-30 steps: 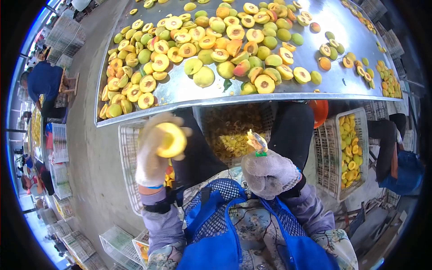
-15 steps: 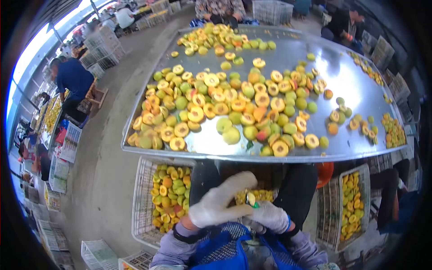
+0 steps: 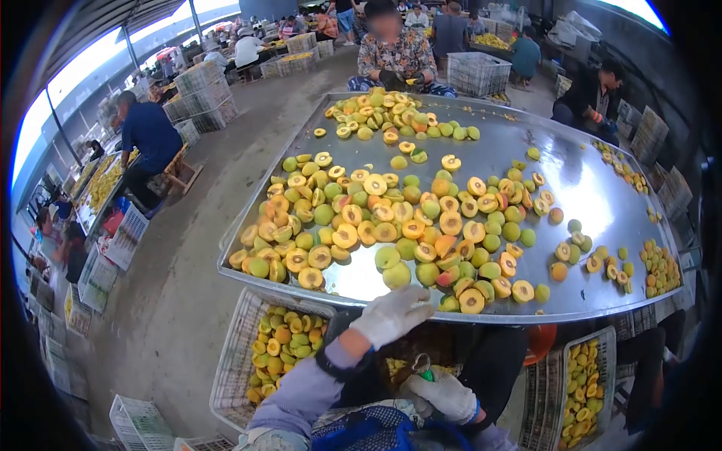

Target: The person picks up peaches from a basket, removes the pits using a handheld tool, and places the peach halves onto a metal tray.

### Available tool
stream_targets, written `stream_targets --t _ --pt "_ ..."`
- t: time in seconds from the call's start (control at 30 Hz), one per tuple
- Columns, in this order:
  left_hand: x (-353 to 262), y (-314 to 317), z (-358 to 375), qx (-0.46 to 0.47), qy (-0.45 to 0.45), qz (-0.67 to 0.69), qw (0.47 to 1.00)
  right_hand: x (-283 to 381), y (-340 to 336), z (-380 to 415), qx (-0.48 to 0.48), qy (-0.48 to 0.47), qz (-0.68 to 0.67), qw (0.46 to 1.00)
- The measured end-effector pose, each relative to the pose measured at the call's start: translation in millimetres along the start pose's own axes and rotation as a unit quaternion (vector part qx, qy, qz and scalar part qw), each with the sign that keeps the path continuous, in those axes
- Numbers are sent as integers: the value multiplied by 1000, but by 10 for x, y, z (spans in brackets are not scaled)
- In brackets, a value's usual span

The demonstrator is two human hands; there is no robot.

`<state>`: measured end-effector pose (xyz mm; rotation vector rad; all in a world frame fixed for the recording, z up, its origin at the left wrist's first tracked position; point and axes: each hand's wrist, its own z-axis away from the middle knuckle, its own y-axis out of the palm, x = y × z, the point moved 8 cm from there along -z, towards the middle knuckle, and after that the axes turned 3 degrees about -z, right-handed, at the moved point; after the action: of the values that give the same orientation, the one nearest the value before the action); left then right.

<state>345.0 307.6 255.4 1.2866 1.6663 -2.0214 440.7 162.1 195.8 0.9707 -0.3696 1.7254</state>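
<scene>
- In the head view, the left hand (image 3: 392, 314) is in a pale glove, at the near edge of the counter (image 3: 500, 150). Its fingers reach out and are not closed on anything that I can see. I cannot tell if it touches the metal edge.
- The peaches lie on the counter, in front of the left hand. The closest one is a big pale green peach (image 3: 397, 276), just past the fingers and almost straight ahead.
- A cut peach (image 3: 471, 301) lies farther to the right, near the same edge, with its brown middle facing up.
- The peaches are round, so they have no clear long way.
- The right hand (image 3: 445, 396) is lower down, close to the body. Its fingers are wrapped around the green handle of a small ring-tipped tool (image 3: 426, 370). The tool points up and away from the body, with the metal ring at the far end.
- So the left hand is the nearer one to the peaches, and the right hand is farther back.
- A crate full of peaches (image 3: 232, 374) stands on the floor to the left of the legs.
</scene>
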Motion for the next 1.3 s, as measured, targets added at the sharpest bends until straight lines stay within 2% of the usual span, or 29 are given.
stream_targets --t 0.03,0.07,0.1,0.13,0.17,0.2,0.27,0.33,0.4,0.43,0.53,0.57,0.63,0.67,0.7,0.73,0.77,0.8,0.87,0.93,1.03,1.1,1.2,1.23,1.3 --pt "13 45 -135 -2 108 -117 987 31 31 11 14 -10 -30 999" --pt "131 168 -274 -4 211 -230 950 23 31 26 14 -13 -27 999" --pt "548 400 -593 68 116 -217 967 -1 57 44 32 -12 -62 997" --pt "566 422 -721 63 118 -217 967 -25 69 46 50 -11 -98 994" --pt "692 411 -847 49 55 -263 962 -60 83 51 94 -6 -120 988" --pt "832 376 -944 34 -8 -307 951 -150 49 5 93 -7 -117 989" --pt "1047 512 -1015 25 25 -344 938 -403 28 -96 115 17 -99 988" --pt "1224 649 -1005 108 -45 -316 942 -493 30 -96 127 -5 -92 988" --pt "1195 599 -945 111 -44 -321 939 -541 51 -73 152 -47 -77 984" --pt "1200 585 -901 126 -45 -330 934 -523 70 -61 152 -78 -127 977" --pt "1104 435 -741 152 -47 -345 925 -571 43 2 134 -57 -143 979" --pt "1054 332 -698 174 -89 -288 937 -541 85 13 138 -58 -142 979" --pt "1036 181 -625 190 -155 -165 955 -404 30 6 52 -123 -100 986" --pt "1163 203 -554 190 -156 -166 955 -427 -8 -23 53 -123 -100 986" --pt "1196 239 -525 131 -65 -51 988 -604 -110 -106 29 -39 -85 995" --pt "1140 184 -499 69 27 65 995 -763 -173 -140 4 45 -68 997" --pt "1000 184 -336 59 -179 402 896 -584 -121 -69 6 45 -69 997" --pt "932 212 -256 58 -181 401 896 -351 -97 29 7 30 -74 997" --pt "640 262 -103 81 -105 564 815 -135 -73 94 12 20 -76 997" --pt "381 229 82 73 -115 551 823 30 -76 111 32 -51 -156 986" --pt "119 310 290 90 -110 644 752 265 -54 212 -9 -64 -152 986" --pt "11 314 383 89 -102 647 750 366 -52 282 -52 -65 -145 986" --pt "-52 355 454 81 -89 665 737 496 -9 354 -56 -78 -110 989" --pt "-63 352 463 68 -80 673 732 466 -38 372 -101 -82 -122 984" --pt "-79 369 494 57 -73 682 725 456 -24 367 -92 -84 -130 984"
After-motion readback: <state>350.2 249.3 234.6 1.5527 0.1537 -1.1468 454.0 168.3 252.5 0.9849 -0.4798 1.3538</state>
